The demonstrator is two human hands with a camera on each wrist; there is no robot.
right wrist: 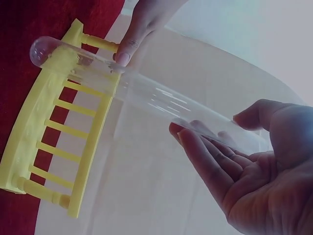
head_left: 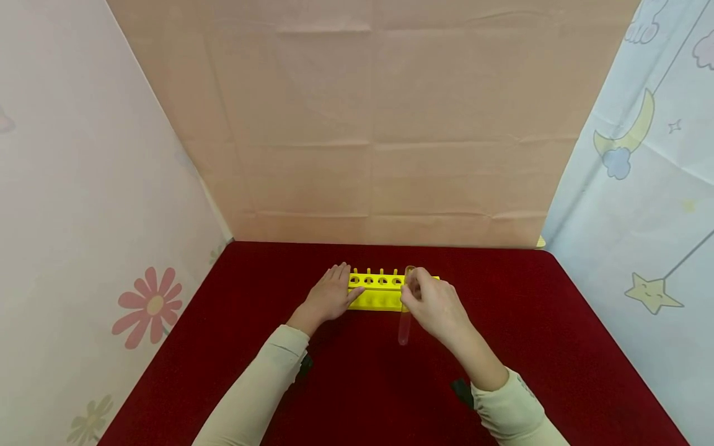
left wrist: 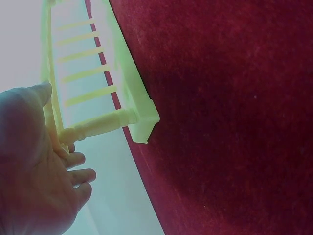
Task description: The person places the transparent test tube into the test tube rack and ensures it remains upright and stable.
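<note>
A yellow test tube rack (head_left: 375,300) stands on the dark red tabletop, with a row of round holes and short pegs along its back. My left hand (head_left: 331,293) holds the rack's left end, thumb on the front edge of the upper plate and fingers reaching round the end. My right hand (head_left: 440,308) pinches a clear test tube (right wrist: 146,95) near its upper end, between thumb and fingers. Rounded end down, the tube hangs in front of the rack's right part. In the right wrist view, the left thumb (right wrist: 124,56) presses the rack's edge.
Red cloth (head_left: 346,384) covers the table. Behind it rises a creased tan backdrop (head_left: 368,186). Patterned white sheets flank the table, one on the left (head_left: 67,217) and one on the right (head_left: 658,210).
</note>
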